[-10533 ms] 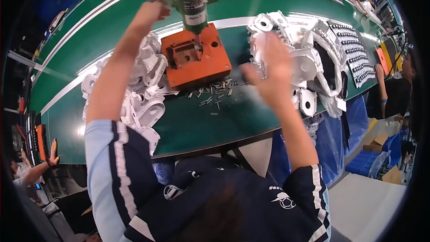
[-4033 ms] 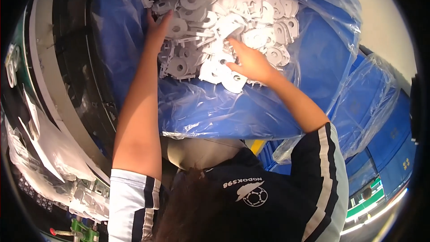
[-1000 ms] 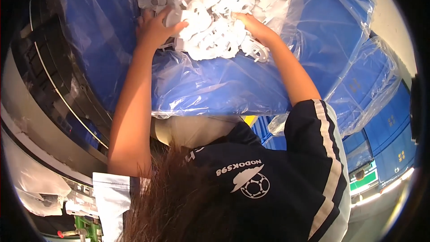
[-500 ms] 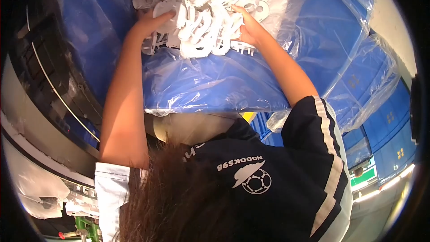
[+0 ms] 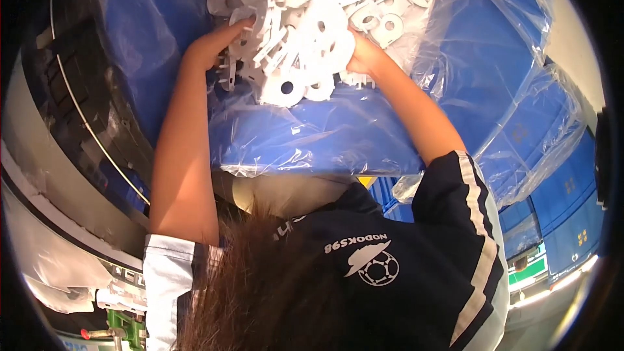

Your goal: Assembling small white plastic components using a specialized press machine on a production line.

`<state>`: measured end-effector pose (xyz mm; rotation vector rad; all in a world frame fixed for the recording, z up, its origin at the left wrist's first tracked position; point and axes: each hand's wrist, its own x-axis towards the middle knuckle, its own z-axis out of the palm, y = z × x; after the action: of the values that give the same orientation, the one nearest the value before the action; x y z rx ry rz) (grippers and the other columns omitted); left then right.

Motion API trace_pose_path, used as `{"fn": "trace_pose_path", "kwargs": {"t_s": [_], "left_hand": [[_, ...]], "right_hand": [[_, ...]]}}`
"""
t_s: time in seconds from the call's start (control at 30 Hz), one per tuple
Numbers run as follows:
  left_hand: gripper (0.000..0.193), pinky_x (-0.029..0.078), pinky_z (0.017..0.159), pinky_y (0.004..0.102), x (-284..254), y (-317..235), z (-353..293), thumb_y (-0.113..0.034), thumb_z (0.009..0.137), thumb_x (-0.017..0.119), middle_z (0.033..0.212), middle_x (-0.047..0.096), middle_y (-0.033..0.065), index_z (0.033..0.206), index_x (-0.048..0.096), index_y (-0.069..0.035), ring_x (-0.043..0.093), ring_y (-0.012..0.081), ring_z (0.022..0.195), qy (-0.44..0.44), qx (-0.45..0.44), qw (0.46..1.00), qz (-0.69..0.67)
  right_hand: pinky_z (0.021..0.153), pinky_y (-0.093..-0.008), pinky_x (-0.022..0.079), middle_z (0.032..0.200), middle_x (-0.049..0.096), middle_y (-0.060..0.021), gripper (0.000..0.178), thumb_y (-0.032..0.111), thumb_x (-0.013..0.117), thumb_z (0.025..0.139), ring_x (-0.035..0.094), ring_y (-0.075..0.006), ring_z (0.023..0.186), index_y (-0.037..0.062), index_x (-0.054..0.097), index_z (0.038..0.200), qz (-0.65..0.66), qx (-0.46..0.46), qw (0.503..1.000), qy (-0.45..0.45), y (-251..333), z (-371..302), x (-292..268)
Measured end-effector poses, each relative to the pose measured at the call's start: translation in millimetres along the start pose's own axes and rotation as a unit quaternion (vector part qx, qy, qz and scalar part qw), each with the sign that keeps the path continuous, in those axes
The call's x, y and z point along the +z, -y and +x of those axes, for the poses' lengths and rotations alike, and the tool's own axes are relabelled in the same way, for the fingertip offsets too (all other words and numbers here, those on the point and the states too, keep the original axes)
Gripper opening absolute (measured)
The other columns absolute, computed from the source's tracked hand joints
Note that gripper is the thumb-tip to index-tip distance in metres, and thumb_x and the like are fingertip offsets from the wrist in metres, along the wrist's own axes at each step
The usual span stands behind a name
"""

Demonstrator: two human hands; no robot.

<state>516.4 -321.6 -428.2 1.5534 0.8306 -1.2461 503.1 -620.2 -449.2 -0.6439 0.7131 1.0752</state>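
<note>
A heap of white plastic parts (image 5: 286, 88), many of them flat rings with a round hole and small prongs, lies at the top middle, in a blue bin lined with clear plastic film. My left hand (image 5: 218, 45) cups the heap's left side, its thumb over the parts and its other fingers mostly hidden beneath them. Opposite it, my right hand (image 5: 365, 53) grips the right side, fingers tucked behind the pieces. A bunch of parts is held between the two hands; strong light washes out its middle.
Clear plastic film (image 5: 312, 133) covers the bin's blue near wall and spreads to the right. More blue bins (image 5: 559, 195) stand at the right. Dark machinery (image 5: 84, 104) with a pale rod lies at the left, and a green metal fitting (image 5: 130, 328) at the lower left.
The bunch between my hands has turned and shifted, and a ring with a round hole now faces me at its near edge. The whole view has slid slightly right and down.
</note>
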Motion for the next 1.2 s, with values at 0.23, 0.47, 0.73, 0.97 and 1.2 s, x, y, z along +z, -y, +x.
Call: {"fn": "trace_pose_path", "kwargs": {"t_s": [0.23, 0.47, 0.73, 0.97, 1.2], "left_hand": [[0.076, 0.039, 0.086, 0.0461, 7.7, -26.5, -10.6, -0.07, 0.072, 0.05, 0.128, 0.051, 0.007, 0.129, 0.048, -0.021, 0.048, 0.0253, 0.112, 0.072, -0.123, 0.989, 0.033], [0.073, 0.041, 0.082, 0.0509, 24.9, -30.9, -52.5, -0.063, 0.074, 0.052, 0.129, 0.047, 0.0087, 0.135, 0.039, -0.023, 0.044, 0.0266, 0.117, -0.043, -0.021, 0.999, -0.016], [0.087, 0.042, 0.082, 0.0399, 37.6, -35.6, -58.5, -0.057, 0.072, 0.063, 0.125, 0.048, 0.0087, 0.142, 0.024, -0.023, 0.047, 0.0228, 0.11, 0.005, 0.049, 0.998, -0.031], [0.094, 0.037, 0.093, 0.0342, 49.0, -34.4, -28.3, -0.055, 0.071, 0.066, 0.132, 0.043, 0.015, 0.143, 0.02, -0.015, 0.043, 0.0249, 0.118, -0.056, 0.053, 0.996, -0.047], [0.098, 0.037, 0.095, 0.0296, 68.0, -66.5, -59.2, -0.045, 0.072, 0.069, 0.131, 0.046, 0.0165, 0.143, 0.016, -0.005, 0.046, 0.0245, 0.118, -0.052, 0.093, 0.994, -0.038]], "right_hand": [[0.085, -0.0472, 0.05, 0.113, 0.06, -0.0103, 0.047, 0.042, 0.046, 0.092, 0.06, -0.0239, 0.101, 0.0064, 0.051, 0.122, -0.006, 0.085, 0.996, 0.027, 9.4, 17.3, -10.1], [0.075, -0.0458, 0.054, 0.096, 0.065, -0.0088, 0.035, 0.035, 0.046, 0.092, 0.064, -0.0224, 0.088, 0.0059, 0.058, 0.108, 0.135, 0.12, 0.962, 0.202, 5.5, 32.1, -9.0], [0.078, -0.0352, 0.053, 0.107, 0.061, -0.0114, 0.037, 0.029, 0.043, 0.093, 0.061, -0.0204, 0.093, 0.0023, 0.052, 0.117, 0.05, 0.032, 0.987, 0.151, -10.8, 26.9, 19.0], [0.082, -0.0376, 0.052, 0.114, 0.058, -0.0142, 0.047, 0.034, 0.041, 0.092, 0.06, -0.0242, 0.097, -0.0007, 0.046, 0.124, 0.059, 0.021, 0.981, 0.183, -5.5, 25.1, 22.3], [0.076, -0.0379, 0.054, 0.11, 0.059, -0.0113, 0.043, 0.034, 0.043, 0.092, 0.061, -0.0223, 0.093, 0.0027, 0.049, 0.121, 0.057, -0.035, 0.992, 0.11, 26.5, -27.7, 52.9]]}}
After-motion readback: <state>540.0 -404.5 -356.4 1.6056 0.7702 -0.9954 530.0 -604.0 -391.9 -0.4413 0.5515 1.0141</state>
